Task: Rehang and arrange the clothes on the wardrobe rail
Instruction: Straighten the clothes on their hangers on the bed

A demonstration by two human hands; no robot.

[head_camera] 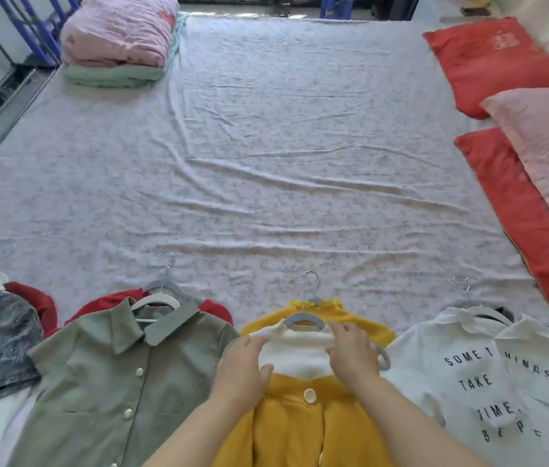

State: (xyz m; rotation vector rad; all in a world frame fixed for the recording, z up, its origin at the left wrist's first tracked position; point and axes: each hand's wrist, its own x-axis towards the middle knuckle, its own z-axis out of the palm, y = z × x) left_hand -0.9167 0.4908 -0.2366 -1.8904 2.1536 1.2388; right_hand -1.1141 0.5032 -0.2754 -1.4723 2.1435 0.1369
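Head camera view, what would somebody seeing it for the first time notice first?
Probably the row of clothes on hangers along the near edge of the bed: a green shirt at left, a yellow cardigan in the middle, a white lettered shirt at right. The left hand and right hand hold the neck of a cream top layered inside the cardigan. Red pillows stand out at far right.
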